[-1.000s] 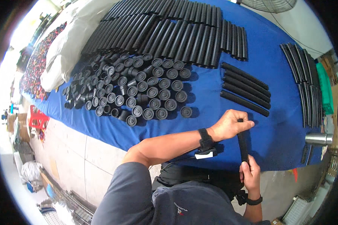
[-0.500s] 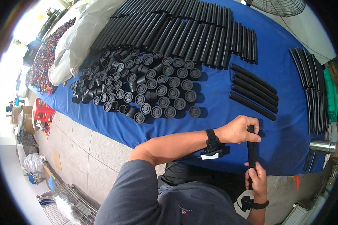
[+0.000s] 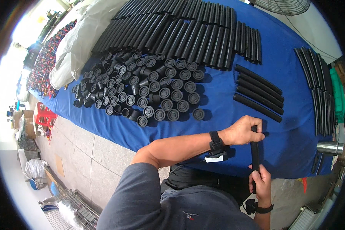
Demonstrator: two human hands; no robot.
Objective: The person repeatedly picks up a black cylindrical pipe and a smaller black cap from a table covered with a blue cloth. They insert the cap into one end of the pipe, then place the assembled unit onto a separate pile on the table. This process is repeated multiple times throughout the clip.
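While your left hand point(image 3: 242, 131) wraps round the top of one black tube point(image 3: 255, 155), your right hand point(image 3: 261, 183) grips it lower down.
Both hands are clamped on it, fingers curled in, and it crosses the near edge of the blue-covered table point(image 3: 220, 97). I guess this one isn't done, since you haven't put it down yet. Just past your left hand, toward the right edge, four loose tubes point(image 3: 258, 96) lie side by side. Lots of round black caps point(image 3: 167, 104) sit left of them. Long rows of tubes point(image 3: 197, 42) lie by the far edge, and a bunch of tubes point(image 3: 320, 96) lies by the right edge; I can't tell which are finished and which wait.
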